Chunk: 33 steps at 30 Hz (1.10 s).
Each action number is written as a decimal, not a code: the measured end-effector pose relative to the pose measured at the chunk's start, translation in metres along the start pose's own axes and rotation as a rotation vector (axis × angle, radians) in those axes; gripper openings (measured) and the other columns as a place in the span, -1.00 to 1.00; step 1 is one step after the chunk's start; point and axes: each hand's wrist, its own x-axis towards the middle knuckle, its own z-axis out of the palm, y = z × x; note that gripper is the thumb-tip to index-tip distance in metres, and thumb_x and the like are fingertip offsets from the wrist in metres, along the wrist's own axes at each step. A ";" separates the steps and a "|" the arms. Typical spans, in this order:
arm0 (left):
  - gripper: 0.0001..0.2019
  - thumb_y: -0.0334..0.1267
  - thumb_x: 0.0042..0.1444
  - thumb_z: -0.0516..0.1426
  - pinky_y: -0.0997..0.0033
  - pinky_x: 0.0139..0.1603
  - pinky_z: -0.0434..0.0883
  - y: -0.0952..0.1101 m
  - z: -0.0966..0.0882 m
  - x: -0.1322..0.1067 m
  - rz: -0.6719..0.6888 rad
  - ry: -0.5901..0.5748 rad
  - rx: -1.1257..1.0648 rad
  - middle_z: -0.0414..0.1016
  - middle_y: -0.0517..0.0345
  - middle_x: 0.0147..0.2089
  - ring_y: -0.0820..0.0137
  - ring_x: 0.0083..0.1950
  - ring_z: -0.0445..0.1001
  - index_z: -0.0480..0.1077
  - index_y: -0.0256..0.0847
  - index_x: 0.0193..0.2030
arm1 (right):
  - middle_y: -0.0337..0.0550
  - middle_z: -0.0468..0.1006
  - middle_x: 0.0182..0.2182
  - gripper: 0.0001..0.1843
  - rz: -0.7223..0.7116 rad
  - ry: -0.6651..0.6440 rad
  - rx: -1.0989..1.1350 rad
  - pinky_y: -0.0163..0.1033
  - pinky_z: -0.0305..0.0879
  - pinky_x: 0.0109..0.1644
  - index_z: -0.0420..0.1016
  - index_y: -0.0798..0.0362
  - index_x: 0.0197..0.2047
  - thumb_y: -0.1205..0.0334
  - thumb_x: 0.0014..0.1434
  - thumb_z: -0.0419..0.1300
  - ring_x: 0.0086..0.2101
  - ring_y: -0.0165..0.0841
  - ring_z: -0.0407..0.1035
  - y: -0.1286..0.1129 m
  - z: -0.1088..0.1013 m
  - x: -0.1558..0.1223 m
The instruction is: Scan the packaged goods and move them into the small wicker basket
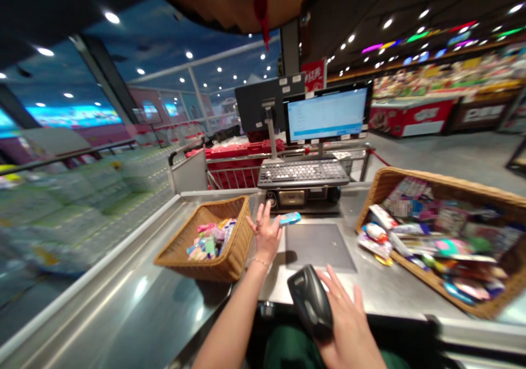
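My left hand [266,232] is held over the steel counter with its fingers spread. Just right of it, a small blue packet [291,218] lies on the counter, close against the hand's edge; whether they touch I cannot tell. In my right hand [345,317] is a black handheld barcode scanner [310,300], its head tilted forward and left. Several of the right fingers stretch out beside the scanner, and its grip is partly hidden. Left of my left hand sits a wicker basket [236,254] with small colourful packets [211,240] in it.
A larger wicker basket [447,176] full of mixed packaged goods stands at the right. A grey flat plate [318,246] is set into the counter. Beyond it are a keyboard [304,172] on a stand and a lit monitor [329,114]. A metal rail edges the left side.
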 end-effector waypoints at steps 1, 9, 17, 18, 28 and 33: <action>-0.72 -0.29 0.04 0.22 -0.35 0.33 -0.45 -0.002 -0.001 0.000 -0.006 -0.001 0.005 0.14 0.02 0.39 0.06 0.43 -0.01 0.51 0.04 -0.07 | -0.03 0.23 0.28 -0.30 -0.005 -0.005 0.002 0.37 -0.22 0.32 0.32 0.09 0.19 0.40 -0.08 -0.02 0.34 -0.04 -0.12 -0.001 0.000 0.001; -0.73 -0.24 0.06 0.21 -0.32 0.35 -0.46 -0.021 -0.010 -0.002 -0.023 0.018 0.027 0.10 0.06 0.41 0.06 0.44 -0.03 0.51 0.06 -0.06 | 0.01 0.22 0.29 -0.25 -0.061 -0.012 0.008 0.40 -0.24 0.30 0.30 0.13 0.20 0.45 -0.14 -0.01 0.34 -0.02 -0.11 -0.011 0.007 0.007; -0.73 -0.27 0.04 0.22 -0.33 0.31 -0.54 -0.031 -0.022 -0.001 -0.035 0.074 0.031 0.17 0.02 0.37 0.08 0.43 0.02 0.51 0.05 -0.08 | 0.00 0.25 0.27 -0.23 -0.083 -0.011 0.010 0.37 -0.25 0.32 0.31 0.09 0.20 0.47 -0.17 0.02 0.33 -0.02 -0.10 -0.020 0.008 0.010; -0.72 -0.28 0.04 0.22 -0.33 0.31 -0.54 -0.032 -0.024 -0.001 -0.033 0.083 0.034 0.18 0.02 0.37 0.09 0.43 0.02 0.51 0.05 -0.08 | 0.00 0.25 0.27 -0.23 -0.088 -0.011 0.009 0.37 -0.24 0.32 0.31 0.09 0.20 0.47 -0.17 0.02 0.33 -0.02 -0.10 -0.021 0.008 0.011; -0.73 -0.34 0.04 0.19 -0.33 0.32 -0.51 -0.045 -0.036 -0.003 -0.028 0.198 0.079 0.19 -0.04 0.36 0.07 0.42 0.04 0.52 -0.03 -0.10 | 0.00 0.22 0.29 -0.21 -0.133 -0.027 0.022 0.39 -0.23 0.31 0.27 0.11 0.23 0.49 -0.16 0.00 0.34 -0.04 -0.14 -0.030 0.008 0.016; -0.74 -0.35 0.04 0.17 -0.27 0.35 -0.49 -0.053 -0.048 -0.005 -0.060 0.232 0.089 0.19 -0.02 0.36 0.08 0.42 0.02 0.53 -0.05 -0.11 | 0.00 0.21 0.29 -0.23 -0.142 -0.039 0.032 0.38 -0.28 0.33 0.26 0.12 0.23 0.48 -0.13 0.01 0.35 -0.07 -0.16 -0.038 0.008 0.018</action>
